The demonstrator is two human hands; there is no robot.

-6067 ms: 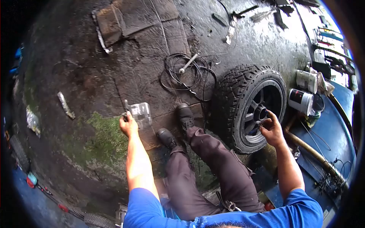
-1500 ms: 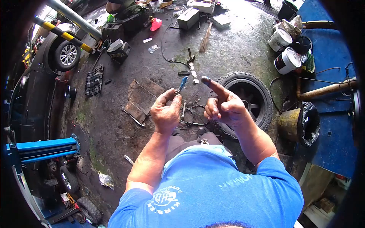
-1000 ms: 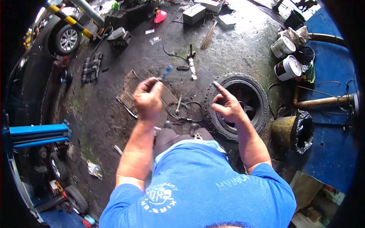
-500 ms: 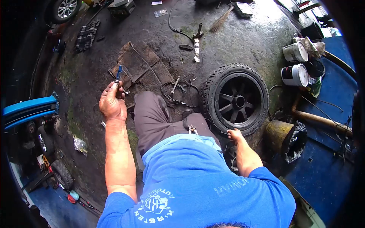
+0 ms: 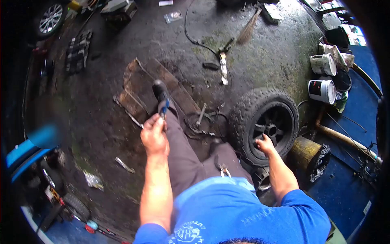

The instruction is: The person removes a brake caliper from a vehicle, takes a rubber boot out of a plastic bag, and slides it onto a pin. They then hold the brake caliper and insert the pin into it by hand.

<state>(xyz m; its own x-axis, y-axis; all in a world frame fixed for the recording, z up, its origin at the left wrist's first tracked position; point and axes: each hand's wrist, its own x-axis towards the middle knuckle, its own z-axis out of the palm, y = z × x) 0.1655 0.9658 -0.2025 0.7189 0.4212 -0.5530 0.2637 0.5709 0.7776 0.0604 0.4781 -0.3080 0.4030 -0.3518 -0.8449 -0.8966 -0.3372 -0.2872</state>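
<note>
In the head view, the corners are lost to the dark rim of the lens, and the left side is blurred, so the blue shape (image 5: 28,152) there cannot be identified. A car wheel (image 5: 50,18) at the upper left is cut off by that rim.

The left hand (image 5: 154,136) is seen closed around a small blue-handled tool (image 5: 164,109), held up over the raised left leg; the tool's tip cannot be made out against the dark shoe (image 5: 160,90) behind it. The right hand (image 5: 265,144) is laid on the black rim of a knobbly tyre (image 5: 266,122) that lies on the floor just beside the right leg. Its fingers are bent against the spokes, and whether anything is gripped cannot be told.

The floor (image 5: 268,53) is wet, dark concrete with green patches. Flattened cardboard (image 5: 140,87) is spread under the shoe, and a coil of black wire (image 5: 203,122) lies between the cardboard and the tyre. Two paint cans (image 5: 323,77) stand at the right near a blue surface (image 5: 357,118), and a rusty pipe (image 5: 345,138) runs beside a yellow bin (image 5: 306,156).
</note>
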